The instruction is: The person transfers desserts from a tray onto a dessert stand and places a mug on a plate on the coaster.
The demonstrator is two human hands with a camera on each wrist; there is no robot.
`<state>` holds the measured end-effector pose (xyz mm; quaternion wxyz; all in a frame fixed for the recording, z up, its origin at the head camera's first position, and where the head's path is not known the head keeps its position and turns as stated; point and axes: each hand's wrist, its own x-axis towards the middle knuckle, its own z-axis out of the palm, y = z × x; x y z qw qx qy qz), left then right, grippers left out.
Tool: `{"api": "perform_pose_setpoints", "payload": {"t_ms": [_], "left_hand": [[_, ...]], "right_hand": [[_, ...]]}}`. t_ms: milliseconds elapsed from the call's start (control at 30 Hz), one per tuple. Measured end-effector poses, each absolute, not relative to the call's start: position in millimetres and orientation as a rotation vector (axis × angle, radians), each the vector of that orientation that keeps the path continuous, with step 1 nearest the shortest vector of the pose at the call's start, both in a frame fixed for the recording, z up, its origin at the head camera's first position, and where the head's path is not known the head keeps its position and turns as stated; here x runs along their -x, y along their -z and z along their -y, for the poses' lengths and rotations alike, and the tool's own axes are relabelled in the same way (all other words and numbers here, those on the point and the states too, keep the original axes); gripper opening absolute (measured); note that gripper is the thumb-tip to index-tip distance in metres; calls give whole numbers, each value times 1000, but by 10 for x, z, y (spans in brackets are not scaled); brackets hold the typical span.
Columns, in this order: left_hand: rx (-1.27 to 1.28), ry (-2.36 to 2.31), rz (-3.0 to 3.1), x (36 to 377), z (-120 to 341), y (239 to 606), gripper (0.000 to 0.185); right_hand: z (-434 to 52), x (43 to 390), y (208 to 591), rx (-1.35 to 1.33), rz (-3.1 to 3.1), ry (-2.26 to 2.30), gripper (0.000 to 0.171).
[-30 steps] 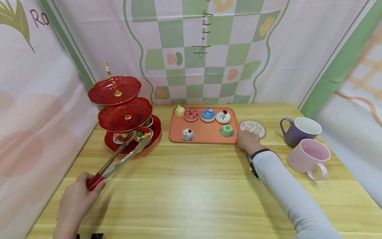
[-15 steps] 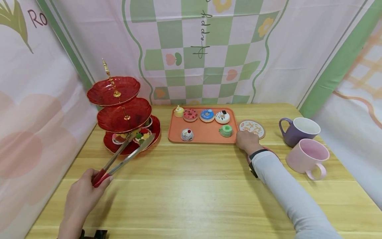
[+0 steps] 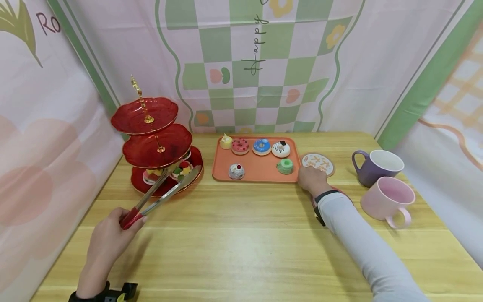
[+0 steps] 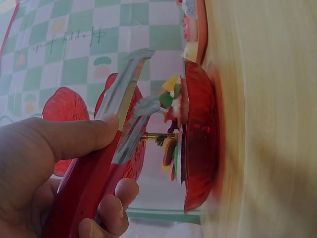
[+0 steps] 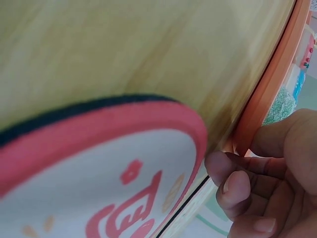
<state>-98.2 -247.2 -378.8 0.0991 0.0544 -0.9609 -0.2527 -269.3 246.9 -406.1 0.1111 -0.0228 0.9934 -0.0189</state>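
Gripping red-handled tongs [image 4: 91, 173], left hand [image 3: 109, 239] has their tips by the tarts [image 3: 181, 171] on the stand [image 3: 156, 147]. Can't read the pink coaster [image 5: 124, 168]. Right hand [image 3: 314, 180] pinches the tray [image 3: 260, 167]. Cloth [image 3: 246, 42] behind says "Happy", "RO" off left.

Fruit tart [image 3: 183, 169] partly behind tongs [image 3: 166, 196]
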Motion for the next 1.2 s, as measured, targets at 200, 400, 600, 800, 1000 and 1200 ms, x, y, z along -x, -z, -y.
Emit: {"api": "perform_pose_setpoints", "payload": {"t_ms": [200, 400, 600, 800, 1000, 1200], "left_hand": [[-228, 753, 2834, 862, 2531, 3816, 51], [-232, 729, 2858, 784, 2565, 3794, 52], [-253, 752, 2908, 774, 2551, 3772, 56], [-222, 742, 2865, 803, 2496, 3766, 51], [-130, 747, 2866, 869, 2423, 3737, 52], [-56, 785, 2888, 979, 2311, 3730, 51]], "right_hand": [[-2481, 2693, 4067, 66, -2919, 64, 19], [-2500, 2692, 4051, 44, -2912, 61, 18], [-2491, 2684, 4055, 50, -2931, 72, 18], [-2479, 2685, 4067, 43, -2928, 62, 19], [-2478, 2681, 4068, 32, -2920, 62, 19], [-2469, 2677, 4064, 45, -2929, 62, 19]]}}
